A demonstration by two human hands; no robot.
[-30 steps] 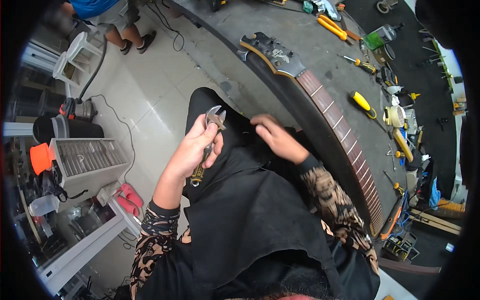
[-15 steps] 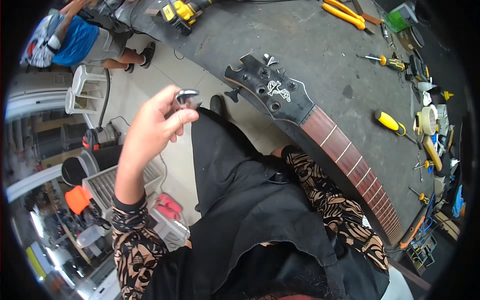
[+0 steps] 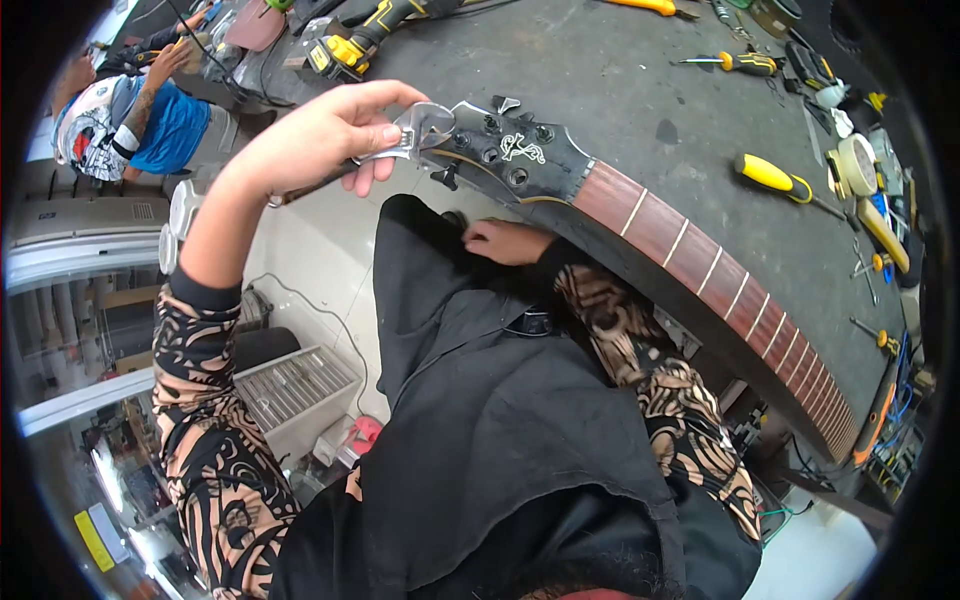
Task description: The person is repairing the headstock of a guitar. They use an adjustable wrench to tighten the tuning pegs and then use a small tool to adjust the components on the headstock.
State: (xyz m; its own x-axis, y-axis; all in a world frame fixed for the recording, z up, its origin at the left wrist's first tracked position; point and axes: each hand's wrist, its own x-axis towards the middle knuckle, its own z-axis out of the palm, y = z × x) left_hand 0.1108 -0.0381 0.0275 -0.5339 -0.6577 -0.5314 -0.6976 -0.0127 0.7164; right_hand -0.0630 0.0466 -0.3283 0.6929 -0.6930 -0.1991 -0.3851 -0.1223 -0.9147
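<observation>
My left hand (image 3: pixel 325 140) is closed around a silver adjustable wrench (image 3: pixel 432 122), with the thumb by its adjusting wheel. The wrench's jaws are at the end of a guitar neck's black headstock (image 3: pixel 530 155); I cannot tell whether they touch it. The headstock has tuner holes, dark tuner keys and a white ornament. Its reddish fretted fingerboard (image 3: pixel 690 245) runs along the bench edge toward the lower right. Below the headstock, in front of my dark apron (image 3: pixel 480 400), my right hand (image 3: pixel 505 242) has curled fingers; what they hold, if anything, is hidden.
On the grey workbench (image 3: pixel 600 80) lie a yellow-black power tool (image 3: pixel 350 50), a yellow-handled screwdriver (image 3: pixel 775 178), another screwdriver (image 3: pixel 740 63) and a tape roll (image 3: pixel 855 165). A person in blue (image 3: pixel 170 125) stands at the far left. A grey slatted crate (image 3: pixel 300 385) sits on the floor.
My left hand has carried the wrench up and right to the headstock's end. My right hand has come into view beneath the headstock. The whole view has shifted.
</observation>
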